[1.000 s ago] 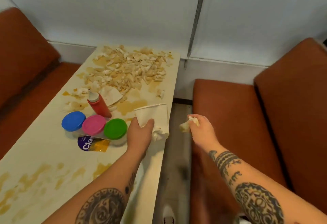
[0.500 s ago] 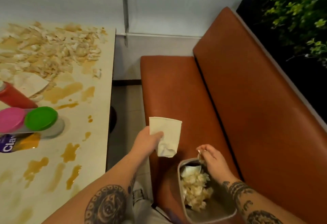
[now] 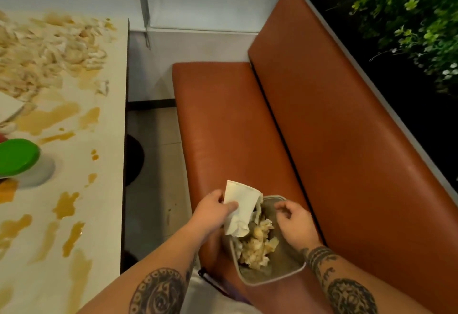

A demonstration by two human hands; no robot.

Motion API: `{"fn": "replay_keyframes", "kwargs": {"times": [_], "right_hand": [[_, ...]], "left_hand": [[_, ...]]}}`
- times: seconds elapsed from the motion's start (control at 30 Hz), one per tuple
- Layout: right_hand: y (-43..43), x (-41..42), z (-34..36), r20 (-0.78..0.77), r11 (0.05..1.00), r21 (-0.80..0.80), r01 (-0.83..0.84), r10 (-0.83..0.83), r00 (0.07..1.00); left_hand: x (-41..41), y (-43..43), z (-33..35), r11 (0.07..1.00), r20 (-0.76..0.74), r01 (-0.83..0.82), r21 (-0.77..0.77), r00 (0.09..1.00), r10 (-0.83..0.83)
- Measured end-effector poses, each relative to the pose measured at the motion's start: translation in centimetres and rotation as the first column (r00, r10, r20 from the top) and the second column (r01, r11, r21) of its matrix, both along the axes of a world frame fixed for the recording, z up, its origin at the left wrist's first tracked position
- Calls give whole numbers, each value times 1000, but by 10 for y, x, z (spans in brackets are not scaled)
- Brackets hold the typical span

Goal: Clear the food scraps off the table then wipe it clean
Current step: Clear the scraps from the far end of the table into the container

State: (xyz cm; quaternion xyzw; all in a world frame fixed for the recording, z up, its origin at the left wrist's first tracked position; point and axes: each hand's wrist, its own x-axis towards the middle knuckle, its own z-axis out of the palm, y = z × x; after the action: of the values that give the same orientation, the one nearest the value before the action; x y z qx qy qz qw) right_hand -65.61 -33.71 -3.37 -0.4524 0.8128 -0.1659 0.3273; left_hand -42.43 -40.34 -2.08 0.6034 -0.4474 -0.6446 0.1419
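Napkin [image 3: 241, 210], pinched in left hand [image 3: 218, 210], now over bin [image 3: 270, 281] at front edge of bench [image 3: 235, 127] for dumping; right hand [image 3: 293, 219] loose, empty.

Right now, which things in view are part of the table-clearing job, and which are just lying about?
Part of the job:
left hand gripping folded paper; right hand, empty, over grey bin; scraps in the bin; scrap pile and sauce smears on the table.

Lying about:
green-lidded tub; bench seat; plants.
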Motion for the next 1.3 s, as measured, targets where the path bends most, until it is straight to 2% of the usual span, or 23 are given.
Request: {"fn": "replay_keyframes", "kwargs": {"times": [0.07, 0.17, 0.3, 0.37, 0.43, 0.5, 0.57, 0.7, 0.87, 1.0, 1.17, 1.23, 1.3], "right_hand": [[1, -10, -2, -126, 998, -53, 23, -29, 992], [1, -22, -13, -213, 999, 27, 45, -38, 976], [2, -29, -25, -129, 979, 190, 68, -44, 991], [3, -30, -29, -124, 978, 193, 80, -56, 991], [1, -28, -30, -192, 989, 130, 73, -47, 980], [-6, -24, -29, -264, 999, 46, 4, 8, 964], [-17, -15, -26, -294, 991, 37, -125, 130, 947], [-40, -1, -27, -367, 929, 156, -334, 369, 854], [-46, 1, -38, -411, 864, 134, -486, 495, 766], [-41, -6, -46, -435, 824, -66, -562, 483, 760], [-39, -22, -39, -507, 772, 6, -636, 550, 664], [-49, -25, -35, -540, 811, -13, -584, 486, 687], [-67, -25, -32, -537, 890, -35, -454, 367, 760]], "left_hand": [[-6, 4, -3, 996, 50, 89, -22, 995, -88], [-11, 10, -9, 986, 90, 165, -36, 983, -162], [-8, 14, -19, 991, 135, 89, -104, 988, -74], [-5, 15, -25, 988, 187, 69, -135, 981, -43], [-4, 16, -34, 985, 263, 128, -114, 960, -95], [-5, 17, -41, 979, 328, 201, -22, 927, -183], [-9, 19, -46, 976, 297, 209, 63, 929, -219], [-19, 20, -52, 970, 296, 231, 72, 924, -242], [-29, 29, -61, 957, 339, 273, 97, 895, -290], [-28, 23, -63, 974, 346, 216, 63, 911, -225], [-21, -22, -55, 981, 388, 191, -28, 907, -165], [-17, -50, -49, 976, 422, 203, -85, 894, -149], [-13, -80, -44, 974, 418, 197, -108, 898, -135]]}}
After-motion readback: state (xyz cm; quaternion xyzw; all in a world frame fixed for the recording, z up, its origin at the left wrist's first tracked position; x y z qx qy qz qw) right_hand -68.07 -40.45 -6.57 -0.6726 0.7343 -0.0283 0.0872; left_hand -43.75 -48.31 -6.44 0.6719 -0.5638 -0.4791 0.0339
